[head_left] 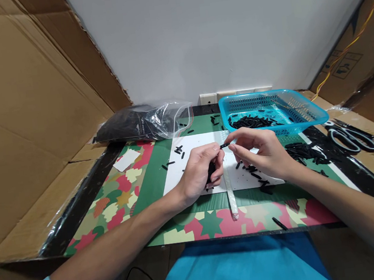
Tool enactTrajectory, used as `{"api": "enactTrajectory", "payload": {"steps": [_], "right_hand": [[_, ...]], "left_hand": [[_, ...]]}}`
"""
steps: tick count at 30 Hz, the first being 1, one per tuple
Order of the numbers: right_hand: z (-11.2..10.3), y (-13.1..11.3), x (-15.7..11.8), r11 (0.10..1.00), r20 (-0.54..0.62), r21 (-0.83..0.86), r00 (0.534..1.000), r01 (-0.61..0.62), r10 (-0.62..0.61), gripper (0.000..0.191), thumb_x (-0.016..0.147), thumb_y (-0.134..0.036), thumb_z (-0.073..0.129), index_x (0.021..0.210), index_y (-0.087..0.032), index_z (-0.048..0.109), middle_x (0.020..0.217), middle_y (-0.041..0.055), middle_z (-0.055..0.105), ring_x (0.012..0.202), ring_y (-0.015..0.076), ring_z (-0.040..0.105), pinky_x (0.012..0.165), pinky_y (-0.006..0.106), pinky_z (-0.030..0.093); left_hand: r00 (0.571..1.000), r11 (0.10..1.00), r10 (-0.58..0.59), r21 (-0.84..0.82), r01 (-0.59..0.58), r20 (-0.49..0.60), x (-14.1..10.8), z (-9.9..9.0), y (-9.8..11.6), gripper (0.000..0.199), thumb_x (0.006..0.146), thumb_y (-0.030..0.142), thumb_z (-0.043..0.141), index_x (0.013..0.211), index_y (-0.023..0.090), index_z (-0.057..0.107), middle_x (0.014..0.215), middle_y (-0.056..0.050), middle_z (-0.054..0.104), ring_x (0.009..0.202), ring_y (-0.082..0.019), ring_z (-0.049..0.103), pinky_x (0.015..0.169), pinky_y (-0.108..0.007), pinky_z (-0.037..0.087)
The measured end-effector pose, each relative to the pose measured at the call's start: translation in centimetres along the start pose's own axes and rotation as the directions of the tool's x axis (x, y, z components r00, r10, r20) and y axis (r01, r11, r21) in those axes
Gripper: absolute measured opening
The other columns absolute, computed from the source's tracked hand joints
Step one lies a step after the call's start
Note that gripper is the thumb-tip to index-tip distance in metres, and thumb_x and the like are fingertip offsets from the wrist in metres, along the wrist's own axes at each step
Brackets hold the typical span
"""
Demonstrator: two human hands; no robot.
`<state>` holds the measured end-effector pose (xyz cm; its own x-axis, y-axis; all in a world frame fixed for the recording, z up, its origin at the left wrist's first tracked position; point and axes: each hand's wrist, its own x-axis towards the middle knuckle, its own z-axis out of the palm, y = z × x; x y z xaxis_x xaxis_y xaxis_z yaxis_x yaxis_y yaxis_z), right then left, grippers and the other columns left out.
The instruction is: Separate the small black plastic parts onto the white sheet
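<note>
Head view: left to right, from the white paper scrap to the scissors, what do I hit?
White paper scrap → left hand → pinched black piece → right hand → pile of black pieces → scissors. Left out for overlap: blue basket, white sheet.

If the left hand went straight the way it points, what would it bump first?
Probably the right hand, just past the small black piece that the left hand holds, though depth is hard to judge.
</note>
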<state>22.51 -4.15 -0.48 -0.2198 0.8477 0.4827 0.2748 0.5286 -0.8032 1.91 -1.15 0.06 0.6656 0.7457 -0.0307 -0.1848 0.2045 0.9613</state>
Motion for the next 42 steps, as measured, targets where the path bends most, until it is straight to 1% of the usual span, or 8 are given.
{"api": "enactTrajectory", "payload": {"steps": [15, 19, 22, 25, 29, 32, 36, 42], "right_hand": [[0.0, 0.5, 0.0, 0.976, 0.038, -0.202, 0.997, 0.08, -0.074, 0.018, 0.108, -0.031, 0.057, 0.095, -0.021, 0.065, 0.068, -0.0018, 0.063, 0.054, 0.0126, 0.055, 0.055, 0.027, 0.043], [-1.1, 1.5, 0.4, 0.8, -0.067, -0.573, 0.962, 0.179, -0.264, 0.017, 0.1, -0.02, 0.057, 0.084, -0.023, 0.062, 0.077, 0.0036, 0.067, 0.069, 0.019, 0.06, 0.065, 0.034, 0.045], [-2.1, 2.2, 1.0, 0.631, -0.261, -0.775, 0.931, -0.045, -0.255, 0.016, 0.102, -0.022, 0.059, 0.087, -0.023, 0.066, 0.098, 0.0125, 0.073, 0.095, 0.0305, 0.063, 0.078, 0.042, 0.049], [-2.3, 2.3, 1.3, 0.611, -0.324, -0.782, 0.916, -0.118, -0.238, 0.012, 0.103, -0.029, 0.065, 0.11, -0.022, 0.072, 0.125, 0.0182, 0.069, 0.116, 0.0384, 0.057, 0.096, 0.056, 0.05], [-0.7, 0.8, 0.8, 0.806, -0.154, -0.575, 0.949, 0.139, -0.274, 0.013, 0.109, -0.027, 0.06, 0.111, -0.024, 0.072, 0.117, 0.0136, 0.069, 0.112, 0.032, 0.062, 0.099, 0.051, 0.052], [0.7, -0.4, 0.4, 0.897, 0.083, -0.325, 0.954, 0.301, -0.29, 0.01, 0.108, -0.025, 0.064, 0.105, -0.025, 0.074, 0.109, 0.0103, 0.072, 0.104, 0.0274, 0.067, 0.092, 0.044, 0.055], [1.4, -0.4, 0.2, 0.95, 0.27, -0.206, 0.947, 0.233, -0.174, 0.007, 0.105, -0.026, 0.071, 0.102, -0.024, 0.077, 0.1, 0.0072, 0.077, 0.094, 0.0244, 0.067, 0.085, 0.039, 0.055], [1.4, 0.9, 0.1, 0.953, 0.296, -0.236, 0.948, 0.188, -0.114, 0.01, 0.105, -0.028, 0.073, 0.101, -0.023, 0.081, 0.106, 0.0093, 0.078, 0.098, 0.0266, 0.072, 0.087, 0.041, 0.058]], "left_hand": [[1.0, 1.0, -0.004, 0.005, 0.004, 0.005, 0.1, 0.0, 0.1, 0.041, 0.1, 0.049, 0.063, 0.073, 0.019, 0.055, 0.046, 0.007, 0.044, 0.034, -0.005, 0.03, 0.035, -0.013, 0.027], [1.0, 0.999, -0.031, 0.013, 0.031, -0.005, 0.0, 0.1, 0.3, 0.039, 0.098, 0.046, 0.062, 0.072, 0.019, 0.054, 0.046, 0.008, 0.042, 0.035, -0.004, 0.029, 0.035, -0.012, 0.025], [0.999, 1.0, -0.029, -0.01, 0.029, -0.022, 0.0, 0.1, 0.4, 0.038, 0.098, 0.048, 0.06, 0.074, 0.02, 0.053, 0.046, 0.008, 0.041, 0.035, -0.005, 0.028, 0.035, -0.013, 0.023], [0.999, 0.999, -0.048, -0.019, 0.048, -0.018, 0.0, -0.1, 0.3, 0.04, 0.1, 0.054, 0.057, 0.078, 0.021, 0.052, 0.046, 0.009, 0.042, 0.035, -0.005, 0.026, 0.035, -0.013, 0.024], [0.995, 0.997, -0.077, 0.027, 0.078, -0.06, 0.0, -0.2, -0.1, 0.047, 0.1, 0.068, 0.054, 0.088, 0.023, 0.052, 0.045, 0.01, 0.043, 0.034, -0.006, 0.026, 0.036, -0.013, 0.025], [0.99, 0.993, -0.068, 0.083, 0.079, -0.127, 0.1, -0.2, -0.8, 0.053, 0.1, 0.077, 0.05, 0.099, 0.024, 0.052, 0.046, 0.01, 0.045, 0.034, -0.008, 0.03, 0.036, -0.014, 0.028], [0.987, 0.987, -0.092, 0.118, 0.108, -0.135, 0.1, -0.4, -1.6, 0.056, 0.1, 0.08, 0.047, 0.106, 0.025, 0.05, 0.049, 0.01, 0.048, 0.038, -0.011, 0.039, 0.037, -0.015, 0.029], [0.994, 0.988, -0.068, 0.135, 0.079, -0.086, 0.2, -0.8, -3.0, 0.057, 0.098, 0.083, 0.05, 0.098, 0.025, 0.051, 0.05, 0.007, 0.049, 0.036, -0.011, 0.039, 0.036, -0.021, 0.028]]}}
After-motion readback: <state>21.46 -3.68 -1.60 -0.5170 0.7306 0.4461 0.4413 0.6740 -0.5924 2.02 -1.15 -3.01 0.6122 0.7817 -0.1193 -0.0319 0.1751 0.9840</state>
